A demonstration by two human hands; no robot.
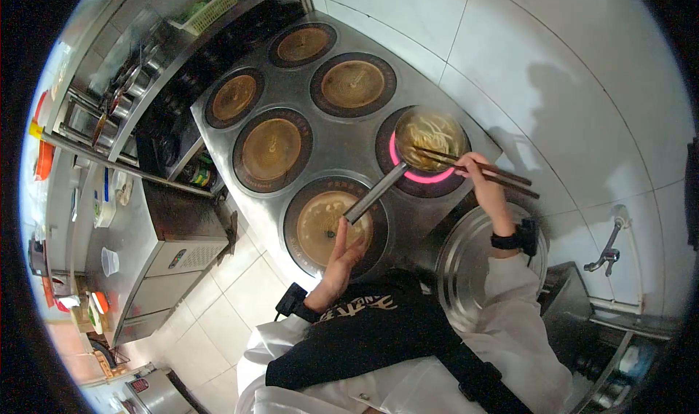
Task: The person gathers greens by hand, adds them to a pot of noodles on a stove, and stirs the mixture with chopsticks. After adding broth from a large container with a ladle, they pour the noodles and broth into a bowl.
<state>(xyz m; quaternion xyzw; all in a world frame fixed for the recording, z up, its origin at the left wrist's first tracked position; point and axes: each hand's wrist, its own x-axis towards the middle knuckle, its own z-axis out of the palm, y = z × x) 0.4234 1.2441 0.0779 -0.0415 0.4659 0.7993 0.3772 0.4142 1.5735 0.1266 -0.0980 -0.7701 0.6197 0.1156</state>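
Note:
A saucepan point(444, 131) of pale noodles point(428, 139) in liquid sits on a burner that glows pink-red around its edge. My right hand point(482, 181) is closed around a pair of long dark chopsticks point(510, 177), whose tips reach into the noodles. The pan's straight metal handle point(375, 193) points toward me. At the handle's end is my left hand point(341, 257), fingers stretched out and one fingertip at or touching the handle; it does not wrap around it.
Several other round burners point(273, 146) are set in the steel cooktop point(335, 148). A large round metal lid or pot point(455, 268) stands by my right forearm. A tap point(610, 250) is on the tiled wall at right. Shelves with small pots point(137, 83) and a steel counter point(135, 246) are at left.

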